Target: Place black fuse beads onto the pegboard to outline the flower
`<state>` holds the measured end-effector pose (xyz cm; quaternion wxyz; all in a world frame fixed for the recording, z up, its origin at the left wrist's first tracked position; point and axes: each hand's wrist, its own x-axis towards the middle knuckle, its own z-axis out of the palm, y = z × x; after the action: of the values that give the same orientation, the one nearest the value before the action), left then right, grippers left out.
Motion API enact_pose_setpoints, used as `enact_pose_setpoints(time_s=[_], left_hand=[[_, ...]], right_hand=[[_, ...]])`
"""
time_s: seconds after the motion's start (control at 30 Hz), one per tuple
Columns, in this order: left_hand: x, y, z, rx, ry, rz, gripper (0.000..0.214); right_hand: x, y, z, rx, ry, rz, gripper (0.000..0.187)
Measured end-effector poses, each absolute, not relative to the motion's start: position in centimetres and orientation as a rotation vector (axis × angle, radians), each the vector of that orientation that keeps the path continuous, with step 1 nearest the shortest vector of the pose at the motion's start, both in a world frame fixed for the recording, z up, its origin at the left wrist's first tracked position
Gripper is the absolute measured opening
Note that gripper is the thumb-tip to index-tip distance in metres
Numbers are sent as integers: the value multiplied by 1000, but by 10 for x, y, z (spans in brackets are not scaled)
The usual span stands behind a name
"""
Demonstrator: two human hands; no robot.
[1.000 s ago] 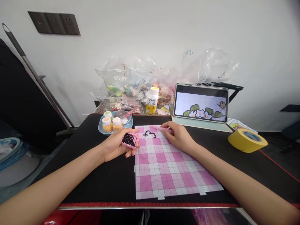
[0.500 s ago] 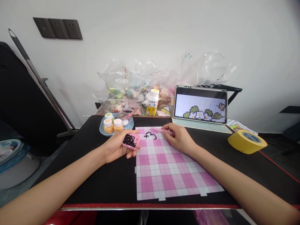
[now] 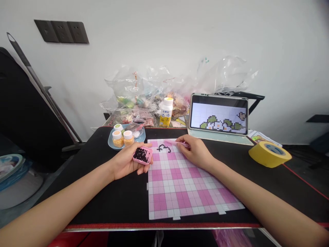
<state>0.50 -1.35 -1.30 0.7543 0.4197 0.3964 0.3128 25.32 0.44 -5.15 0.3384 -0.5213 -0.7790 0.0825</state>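
My left hand [image 3: 123, 163] holds a small pink tray [image 3: 149, 156] from below and the side, its thumb along the far edge. Black beads [image 3: 141, 155] lie in the tray's grooves. Pink tweezers [image 3: 176, 142] are pinched in my right hand [image 3: 196, 151], their tip pointing left over the far part of a pink-and-white checked pegboard [image 3: 181, 187]. Just below that tip, a curved outline of black beads [image 3: 168, 148] sits on the board. Whether the tweezers grip a bead is too small to tell.
A blue tray [image 3: 110, 141] with several bead jars [image 3: 128, 137] stands left of the board. Behind are a white-and-yellow bottle [image 3: 166, 113], plastic bags [image 3: 128, 89] and a tablet [image 3: 219, 115] showing a pixel flower pattern. A yellow tape roll [image 3: 264, 154] lies at right.
The whole view has shifted very slightly. Both hands, the pink tray and the tweezers keep nearly the same places over the table and board.
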Motion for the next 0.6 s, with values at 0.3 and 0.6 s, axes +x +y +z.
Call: enact_pose_setpoints(time_s=[0.3, 0.6], left_hand=[[6, -12, -14, 939, 858, 671, 49], [5, -4, -17, 962, 734, 589, 39]], right_hand=[[253, 5, -51, -1362, -2021, 210, 16], [253, 5, -51, -1359, -2034, 212, 16]])
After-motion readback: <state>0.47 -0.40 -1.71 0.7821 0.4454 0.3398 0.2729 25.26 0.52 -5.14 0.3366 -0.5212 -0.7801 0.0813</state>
